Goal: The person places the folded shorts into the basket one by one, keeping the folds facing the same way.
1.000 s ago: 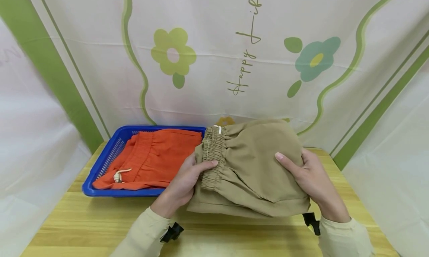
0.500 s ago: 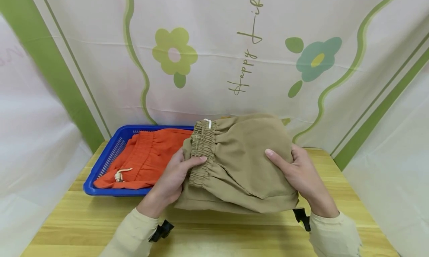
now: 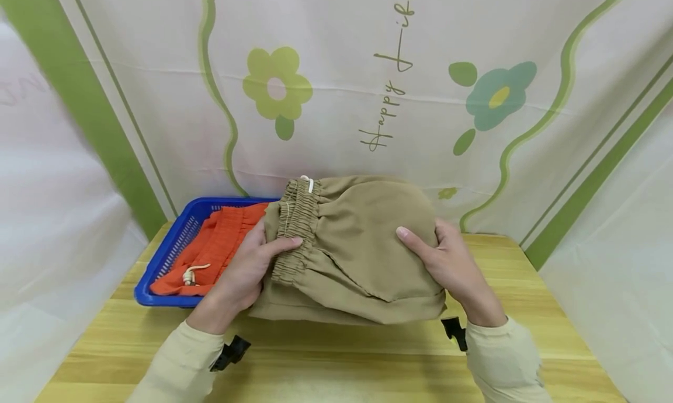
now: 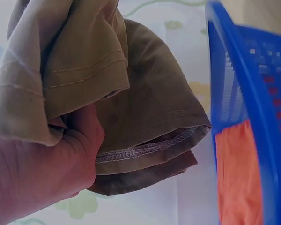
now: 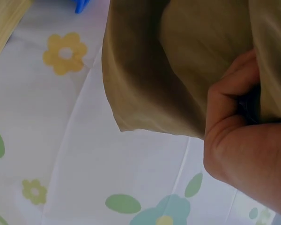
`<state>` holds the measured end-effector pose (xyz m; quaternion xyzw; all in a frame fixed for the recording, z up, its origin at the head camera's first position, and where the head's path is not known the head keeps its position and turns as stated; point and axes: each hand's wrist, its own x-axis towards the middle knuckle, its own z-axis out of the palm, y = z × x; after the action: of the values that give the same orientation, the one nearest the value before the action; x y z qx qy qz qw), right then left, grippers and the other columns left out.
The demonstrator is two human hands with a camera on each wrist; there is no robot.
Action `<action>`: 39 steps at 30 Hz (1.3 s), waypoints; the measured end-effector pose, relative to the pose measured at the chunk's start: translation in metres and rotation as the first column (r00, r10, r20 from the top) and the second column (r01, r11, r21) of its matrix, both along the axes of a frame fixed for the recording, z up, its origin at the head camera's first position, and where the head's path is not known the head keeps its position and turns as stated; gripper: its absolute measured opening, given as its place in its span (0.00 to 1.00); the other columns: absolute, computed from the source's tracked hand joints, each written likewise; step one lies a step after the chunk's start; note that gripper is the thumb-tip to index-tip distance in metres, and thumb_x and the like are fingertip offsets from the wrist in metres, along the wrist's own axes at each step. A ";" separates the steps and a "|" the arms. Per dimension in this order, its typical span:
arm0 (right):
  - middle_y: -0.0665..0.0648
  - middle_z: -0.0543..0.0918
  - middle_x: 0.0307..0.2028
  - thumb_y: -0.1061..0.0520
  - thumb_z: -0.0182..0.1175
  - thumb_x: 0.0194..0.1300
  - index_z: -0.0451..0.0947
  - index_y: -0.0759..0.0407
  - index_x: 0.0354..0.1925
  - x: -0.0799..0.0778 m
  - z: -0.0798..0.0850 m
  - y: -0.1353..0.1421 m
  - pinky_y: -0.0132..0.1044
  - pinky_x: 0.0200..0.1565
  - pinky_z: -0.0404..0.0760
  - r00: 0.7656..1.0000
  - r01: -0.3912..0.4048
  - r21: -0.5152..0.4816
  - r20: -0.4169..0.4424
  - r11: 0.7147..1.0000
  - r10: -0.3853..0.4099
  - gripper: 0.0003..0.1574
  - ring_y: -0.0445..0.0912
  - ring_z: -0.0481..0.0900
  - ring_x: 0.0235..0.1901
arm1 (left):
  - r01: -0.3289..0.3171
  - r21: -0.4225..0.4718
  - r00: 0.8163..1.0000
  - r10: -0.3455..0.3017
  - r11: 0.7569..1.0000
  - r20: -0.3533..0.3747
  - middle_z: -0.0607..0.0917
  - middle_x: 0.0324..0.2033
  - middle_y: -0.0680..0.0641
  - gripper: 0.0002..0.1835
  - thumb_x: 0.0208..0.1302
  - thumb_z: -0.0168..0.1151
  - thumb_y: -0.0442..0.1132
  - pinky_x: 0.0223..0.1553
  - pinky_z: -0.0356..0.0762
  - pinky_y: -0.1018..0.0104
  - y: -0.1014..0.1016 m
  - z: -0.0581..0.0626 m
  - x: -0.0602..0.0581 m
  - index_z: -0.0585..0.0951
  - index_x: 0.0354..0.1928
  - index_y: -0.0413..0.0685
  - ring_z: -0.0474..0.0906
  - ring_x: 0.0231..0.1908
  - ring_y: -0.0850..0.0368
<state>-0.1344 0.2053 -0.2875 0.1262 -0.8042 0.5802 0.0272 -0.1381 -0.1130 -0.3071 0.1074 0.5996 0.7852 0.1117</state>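
Khaki drawstring pants [image 3: 363, 239], folded into a bundle, are held up above the table between both hands. My left hand [image 3: 247, 268] grips the gathered waistband side, thumb on top and fingers underneath. The right hand [image 3: 457, 268] holds the opposite, rounded end with its thumb over the cloth. A white drawstring tip [image 3: 309, 184] pokes out at the waistband's upper end. In the left wrist view, stitched hems [image 4: 145, 150] hang below the bundle beside the left hand's curled fingers. In the right wrist view, the right fingers curl under a fold of the khaki cloth [image 5: 145, 79].
To the left stands a blue plastic basket [image 3: 152, 301] with a folded orange garment [image 3: 221, 245] in it, its cream cord knotted. The khaki bundle overlaps the basket's right part in the head view. Behind the wooden table [image 3: 342, 368] hangs a flower-print curtain [image 3: 336, 122].
Both hands have carried the khaki pants leftward, toward the basket, covering more of the orange garment from view. The grip of each hand stays the same.
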 end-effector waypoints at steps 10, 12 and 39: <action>0.64 0.86 0.41 0.48 0.63 0.73 0.75 0.64 0.56 -0.015 -0.004 -0.021 0.46 0.36 0.87 0.999 -0.015 -0.033 0.027 0.999 0.016 0.24 0.54 0.88 0.35 | -0.029 -0.078 0.999 0.027 0.997 -0.030 0.80 0.55 0.46 0.32 0.72 0.61 0.36 0.48 0.83 0.60 -0.026 0.008 -0.009 0.60 0.73 0.53 0.84 0.47 0.53; 0.64 0.86 0.41 0.48 0.63 0.73 0.75 0.64 0.56 -0.018 -0.006 -0.026 0.46 0.37 0.87 0.999 -0.027 -0.041 0.038 0.999 0.029 0.24 0.54 0.88 0.35 | -0.032 -0.097 0.999 0.029 0.995 -0.034 0.80 0.56 0.46 0.33 0.73 0.61 0.36 0.48 0.83 0.60 -0.031 0.008 -0.010 0.59 0.75 0.54 0.84 0.47 0.53; 0.60 0.83 0.48 0.53 0.62 0.73 0.75 0.60 0.60 -0.053 -0.024 -0.084 0.46 0.47 0.83 0.991 -0.135 -0.015 0.012 0.991 0.135 0.21 0.51 0.84 0.43 | -0.102 -0.250 0.995 0.099 0.963 -0.027 0.79 0.54 0.47 0.34 0.73 0.63 0.43 0.44 0.84 0.58 -0.092 0.005 -0.030 0.59 0.75 0.55 0.85 0.44 0.53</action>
<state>-0.1871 0.1213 -0.3113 0.1763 -0.7898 0.5872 -0.0163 -0.1679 -0.2054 -0.3017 0.0676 0.6996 0.7068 0.0800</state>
